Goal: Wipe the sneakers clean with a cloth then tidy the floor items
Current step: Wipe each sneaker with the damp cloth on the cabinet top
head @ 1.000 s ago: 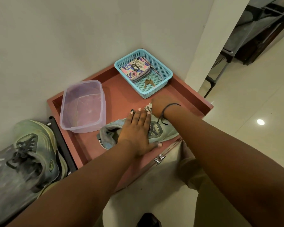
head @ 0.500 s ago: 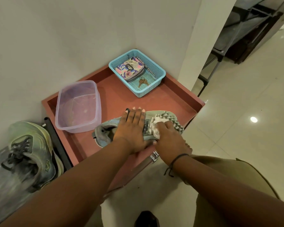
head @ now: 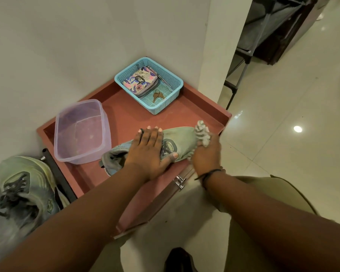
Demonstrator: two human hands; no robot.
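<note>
A pale green sneaker [head: 183, 139] lies on its side on the red-brown tray table [head: 130, 116], toe pointing right. My left hand [head: 148, 152] presses flat on its laces and middle, fingers straight. My right hand [head: 206, 154] grips a grey-and-white striped cloth [head: 202, 133] against the sneaker's toe. The second sneaker [head: 22, 191], green with dark laces, sits lower left beside the table.
A clear plastic tub [head: 81, 132] stands on the table's left. A blue basket [head: 165, 79] at the back corner holds a floral pouch [head: 139, 81] and keys [head: 157, 96]. White walls close the back; glossy tiled floor [head: 283, 124] and a dark rack [head: 263, 36] lie right.
My right hand with the cloth has slid from the sneaker's middle, near my left hand, out to its toe. My left hand stays pressed on the sneaker.
</note>
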